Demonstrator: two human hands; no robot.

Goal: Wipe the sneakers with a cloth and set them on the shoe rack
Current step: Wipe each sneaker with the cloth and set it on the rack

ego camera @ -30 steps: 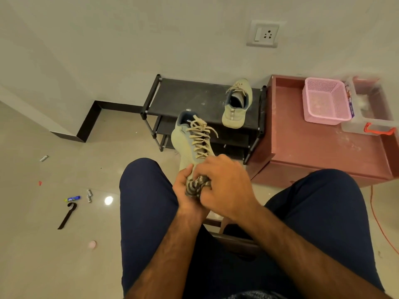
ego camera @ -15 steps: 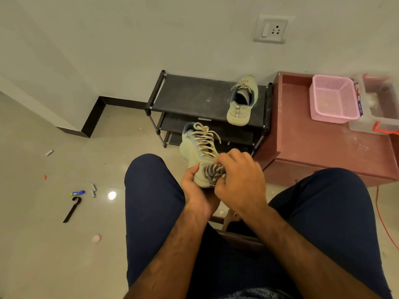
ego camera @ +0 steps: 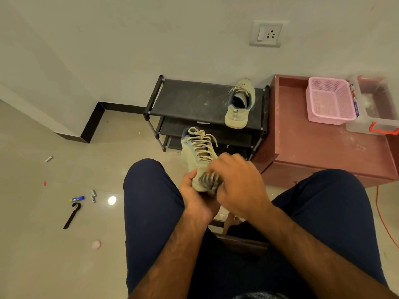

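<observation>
The person sits and holds a pale green lace-up sneaker (ego camera: 199, 155) out over the floor, between the knees, just in front of the black metal shoe rack (ego camera: 190, 100). The left hand (ego camera: 194, 197) has its fingers and thumb curled round the toe end from the side and below. The right hand (ego camera: 237, 184) has its fingers bunched round a small grey striped cloth (ego camera: 210, 180) and presses it on the toe. The cloth looks blurry (so it is likely rubbing fast).

To do this step well, I think the left hand should grip the shoe firmly so it does not wobble. It should turn the shoe bit by bit, so the cloth can reach the sides, the heel and the sole edge. Short, firm rubs work best. Go gently near the tan laces (ego camera: 203, 145) so the cloth does not snag them.

The other pale green sneaker (ego camera: 238, 106) sits on the right end of the rack's top shelf. This one should go next to it, on its left.
</observation>
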